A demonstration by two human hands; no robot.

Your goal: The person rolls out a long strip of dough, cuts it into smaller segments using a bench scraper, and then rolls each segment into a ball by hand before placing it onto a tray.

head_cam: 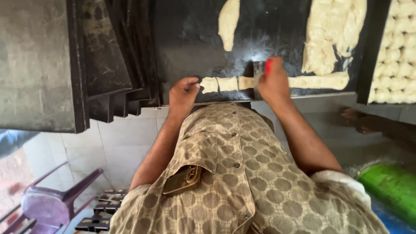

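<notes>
- Head view: a dark oiled bench (190,39) above a tiled floor.
- A soft, sticky-looking dough rope (318,81) lies along its near edge, at twelve o'clock from the person.
- Right hand (274,82) grips a scraper (258,78) upright in the rope.
- Left hand (183,93), curled, touches the cut pieces (219,84); best pinched lightly.

A stack of dark baking trays (113,65) leans at the left beside a grey slab (34,60). At the far right sits a tray of small dough balls (396,52) (packed in close rows). Pale tiles (117,143) cover the floor below. A purple plastic chair (52,201) stands at lower left, and a green cylinder (390,186) lies at lower right.
</notes>
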